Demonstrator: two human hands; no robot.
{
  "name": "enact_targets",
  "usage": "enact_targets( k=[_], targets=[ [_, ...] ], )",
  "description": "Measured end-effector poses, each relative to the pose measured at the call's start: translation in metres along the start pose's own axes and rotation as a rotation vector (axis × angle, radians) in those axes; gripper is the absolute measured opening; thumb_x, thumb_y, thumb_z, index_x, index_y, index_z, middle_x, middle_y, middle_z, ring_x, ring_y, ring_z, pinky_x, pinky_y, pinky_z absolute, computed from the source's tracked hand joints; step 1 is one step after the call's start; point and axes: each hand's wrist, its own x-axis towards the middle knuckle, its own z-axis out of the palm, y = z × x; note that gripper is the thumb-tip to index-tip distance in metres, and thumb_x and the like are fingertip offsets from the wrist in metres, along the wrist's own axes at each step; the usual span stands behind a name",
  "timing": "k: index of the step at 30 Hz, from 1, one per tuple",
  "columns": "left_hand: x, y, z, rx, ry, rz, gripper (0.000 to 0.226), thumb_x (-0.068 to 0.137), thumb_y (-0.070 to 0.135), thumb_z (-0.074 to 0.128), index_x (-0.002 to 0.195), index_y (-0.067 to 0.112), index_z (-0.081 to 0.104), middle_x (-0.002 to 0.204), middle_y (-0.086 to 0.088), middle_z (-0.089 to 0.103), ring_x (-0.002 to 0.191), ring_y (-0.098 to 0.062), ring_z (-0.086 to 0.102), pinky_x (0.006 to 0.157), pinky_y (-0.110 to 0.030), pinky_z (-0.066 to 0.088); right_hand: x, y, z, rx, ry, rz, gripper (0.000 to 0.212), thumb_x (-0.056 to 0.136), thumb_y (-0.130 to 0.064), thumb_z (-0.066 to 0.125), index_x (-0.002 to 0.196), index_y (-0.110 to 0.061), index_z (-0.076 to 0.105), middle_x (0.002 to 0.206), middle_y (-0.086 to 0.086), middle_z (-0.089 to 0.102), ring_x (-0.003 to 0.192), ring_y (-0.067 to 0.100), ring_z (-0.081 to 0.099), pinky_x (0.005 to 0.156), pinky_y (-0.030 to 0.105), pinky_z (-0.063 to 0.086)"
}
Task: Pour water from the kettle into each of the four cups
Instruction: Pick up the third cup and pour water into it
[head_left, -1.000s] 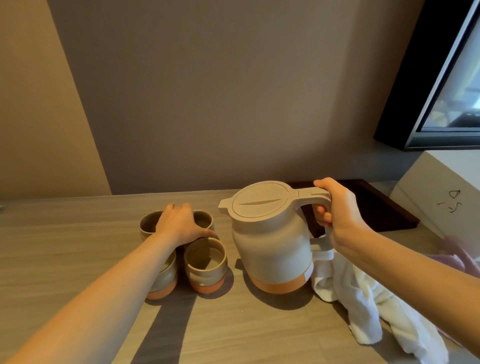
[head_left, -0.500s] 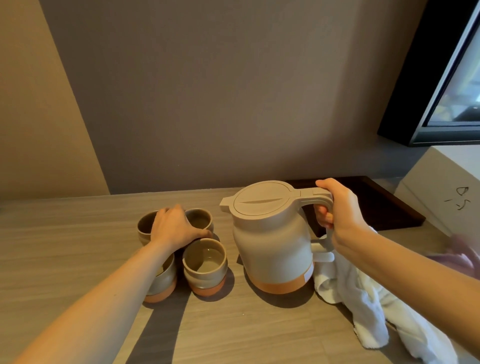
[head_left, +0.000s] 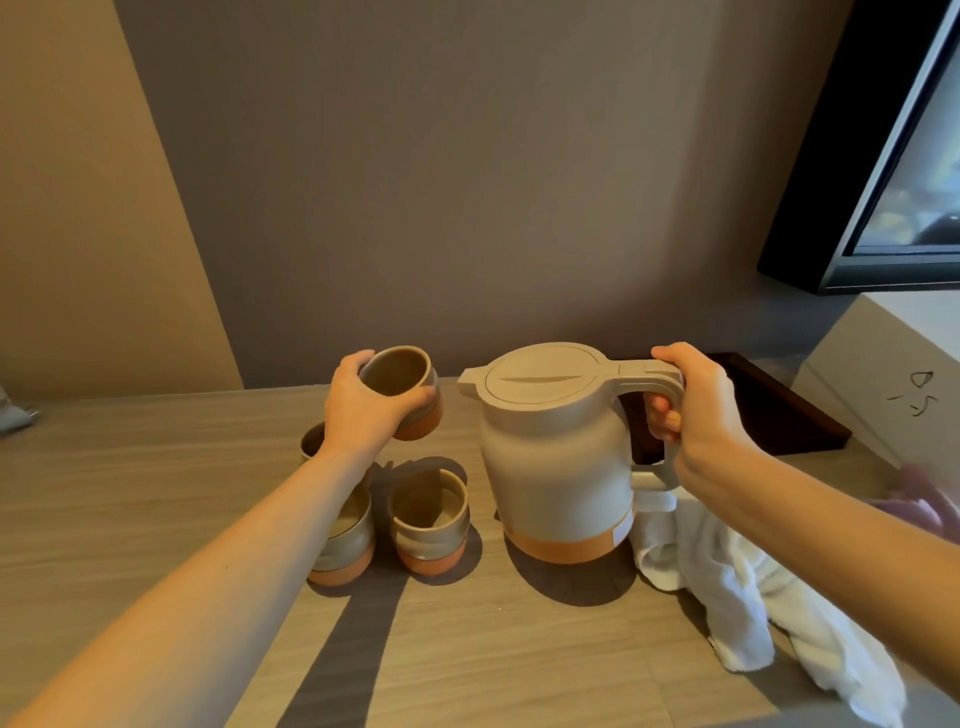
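Grey wall behind, tan panel to the left, wood-grain bench running under everything. Dark-framed screen at upper right, a dark tray against the wall behind the kettle.

I see the left hand wrapped around one cup, held up off the bench and tilted, its mouth turned toward the kettle's spout. Cup is grey-beige above, orange at the base.

Three cups on the bench below: one at front right, standing upright and apart from the kettle; one at front left, partly hidden by the forearm; a third behind, only its rim edge showing past the wrist.

Kettle stands upright on the bench, lid down, beige body with orange band at the foot. Right hand closed around its handle, thumb on top.

White cloth crumpled on the bench just right of the kettle, under the right forearm.
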Motion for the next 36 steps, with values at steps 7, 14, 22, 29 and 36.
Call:
enact_targets(
  k=[7, 14, 22, 29, 36],
  targets=[
    [-0.027, 0.022, -0.013, -0.174, 0.045, 0.009, 0.094, 0.071, 0.037, 0.084, 0.146, 0.033, 0.027, 0.145, -0.001, 0.038, 0.118, -0.014, 0.040, 0.089, -0.030, 0.043, -0.022, -0.020, 0.000, 0.053, -0.008, -0.042, 0.030, 0.090, -0.030, 0.055, 0.069, -0.010, 0.063, 0.046, 0.000, 0.050, 0.036, 0.008, 0.038, 0.038, 0.016, 0.029],
    [-0.058, 0.023, -0.029, -0.087, -0.068, 0.042, 0.098, 0.065, 0.031, 0.088, 0.144, 0.033, 0.030, 0.136, 0.003, 0.045, 0.119, -0.017, 0.044, 0.091, -0.034, 0.047, -0.047, -0.036, -0.001, 0.030, -0.022, -0.045, 0.030, 0.088, -0.032, 0.055, 0.071, -0.010, 0.062, 0.050, 0.002, 0.050, 0.039, 0.010, 0.037, 0.043, 0.019, 0.029],
    [-0.080, 0.027, -0.044, 0.028, -0.126, 0.113, 0.092, 0.054, 0.031, 0.094, 0.130, 0.031, 0.041, 0.116, 0.010, 0.055, 0.113, -0.015, 0.053, 0.088, -0.033, 0.051, -0.064, -0.046, 0.000, -0.034, -0.074, -0.063, 0.029, 0.089, -0.031, 0.055, 0.074, -0.008, 0.063, 0.048, 0.001, 0.048, 0.036, 0.008, 0.036, 0.039, 0.017, 0.029],
    [-0.084, 0.042, -0.051, 0.211, -0.223, 0.221, 0.090, 0.053, 0.036, 0.094, 0.127, 0.034, 0.044, 0.110, 0.017, 0.055, 0.108, -0.011, 0.053, 0.088, -0.030, 0.051, -0.071, -0.052, 0.004, -0.138, -0.096, -0.053, 0.031, 0.089, -0.031, 0.054, 0.068, -0.009, 0.060, 0.041, -0.002, 0.047, 0.034, 0.007, 0.036, 0.036, 0.016, 0.031],
    [-0.089, 0.045, -0.047, 0.261, -0.263, 0.250, 0.094, 0.055, 0.032, 0.094, 0.133, 0.033, 0.043, 0.118, 0.015, 0.055, 0.115, -0.013, 0.053, 0.094, -0.036, 0.051, -0.071, -0.056, 0.003, -0.212, -0.115, -0.052, 0.026, 0.088, -0.031, 0.056, 0.078, -0.008, 0.065, 0.043, -0.005, 0.054, 0.034, 0.007, 0.041, 0.037, 0.014, 0.033]
  ],
)
